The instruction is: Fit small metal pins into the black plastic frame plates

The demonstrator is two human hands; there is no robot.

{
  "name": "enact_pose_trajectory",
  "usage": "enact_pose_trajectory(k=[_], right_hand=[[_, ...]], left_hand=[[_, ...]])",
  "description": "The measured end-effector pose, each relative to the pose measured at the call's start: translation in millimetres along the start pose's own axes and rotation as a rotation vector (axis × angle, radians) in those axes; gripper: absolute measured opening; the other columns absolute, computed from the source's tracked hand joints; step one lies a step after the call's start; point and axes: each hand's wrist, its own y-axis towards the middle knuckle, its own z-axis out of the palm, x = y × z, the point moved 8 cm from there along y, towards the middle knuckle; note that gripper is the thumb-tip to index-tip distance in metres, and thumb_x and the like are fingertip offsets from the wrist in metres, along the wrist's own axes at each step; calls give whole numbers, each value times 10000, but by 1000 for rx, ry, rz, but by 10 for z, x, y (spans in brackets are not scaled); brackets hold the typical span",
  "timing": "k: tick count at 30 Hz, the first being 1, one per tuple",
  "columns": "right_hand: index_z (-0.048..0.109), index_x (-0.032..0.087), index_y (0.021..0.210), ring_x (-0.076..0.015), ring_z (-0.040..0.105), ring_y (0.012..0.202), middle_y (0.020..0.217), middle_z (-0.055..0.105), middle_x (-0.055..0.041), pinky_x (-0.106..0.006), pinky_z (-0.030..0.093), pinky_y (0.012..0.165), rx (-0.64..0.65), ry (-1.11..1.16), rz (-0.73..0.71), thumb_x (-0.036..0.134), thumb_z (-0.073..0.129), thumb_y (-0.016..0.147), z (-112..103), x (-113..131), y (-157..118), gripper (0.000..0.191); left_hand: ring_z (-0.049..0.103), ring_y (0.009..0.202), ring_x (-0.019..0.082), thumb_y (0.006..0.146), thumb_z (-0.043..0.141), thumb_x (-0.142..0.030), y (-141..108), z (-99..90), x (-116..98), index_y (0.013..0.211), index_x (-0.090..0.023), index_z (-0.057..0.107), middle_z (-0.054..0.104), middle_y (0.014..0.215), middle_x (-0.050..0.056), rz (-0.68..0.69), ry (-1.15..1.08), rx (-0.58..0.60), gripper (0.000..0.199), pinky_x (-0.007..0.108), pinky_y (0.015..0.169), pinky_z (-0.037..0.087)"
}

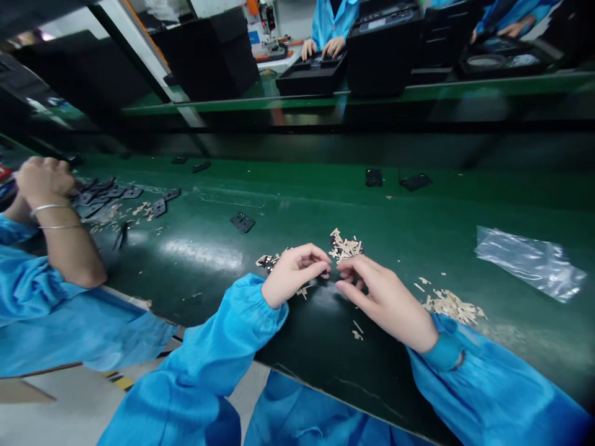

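My left hand (pixel 297 272) is closed over the green table, with a small dark piece (pixel 324 272) pinched at its fingertips; the piece is too small to name. Facing it, my right hand (pixel 379 297) has thumb and forefinger apart, with nothing visible between them. Just beyond both hands lies a pile of small beige strips mixed with dark bits (pixel 344 246). Partly hidden behind my left hand is a cluster of small dark and shiny parts (pixel 266 262). A larger heap of beige pieces (pixel 455 306) sits beside my right wrist.
A clear plastic bag (pixel 530 260) lies at the right. Flat black plates (pixel 242 222) are scattered on the table, with more piled at the left (pixel 102 195) near a co-worker's arm (pixel 65 229). Across a raised ledge, another person's hands (pixel 325 48) are over a black tray (pixel 311 77).
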Motion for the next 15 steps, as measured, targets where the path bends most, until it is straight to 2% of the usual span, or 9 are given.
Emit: enact_pose_trajectory(k=[4, 9, 12, 13, 15], right_hand=[[529, 176, 917, -176, 555, 819, 865, 567, -58, -289, 482, 700, -220, -133, -130, 234, 554, 826, -207, 67, -40, 110], [583, 171, 827, -177, 548, 788, 844, 586, -70, -289, 465, 669, -335, -343, -256, 188, 487, 866, -321, 108, -109, 105], [578, 166, 807, -160, 553, 785, 832, 588, -62, -270, 458, 679, -355, -253, -234, 163, 467, 874, -375, 39, -103, 130], [572, 164, 806, -151, 555, 774, 823, 585, -56, -261, 455, 681, -343, -197, -207, 163, 465, 876, -388, 1, -89, 128], [562, 163, 802, -134, 558, 737, 793, 577, -40, -246, 447, 673, -282, -97, -134, 175, 474, 877, -390, -81, -50, 116]], left_hand=[[570, 598, 71, 707, 641, -210, 109, 278, -67, 770, -133, 555, 608, 680, -7, -34, -201, 23, 132, 197, 609, 441], [537, 587, 59, 712, 635, -231, 225, 437, -74, 766, -136, 549, 577, 654, -20, -52, -268, 53, 139, 186, 596, 415], [579, 648, 93, 774, 561, -257, 232, 446, -64, 819, -145, 551, 602, 689, 0, -26, -195, 84, 121, 214, 632, 427], [587, 676, 104, 791, 535, -253, 226, 421, -89, 845, -149, 552, 610, 717, 10, 18, -126, 73, 119, 226, 648, 433], [574, 720, 119, 794, 518, -225, 194, 354, -223, 848, -156, 569, 607, 773, 27, 200, 101, 21, 102, 247, 668, 437]])
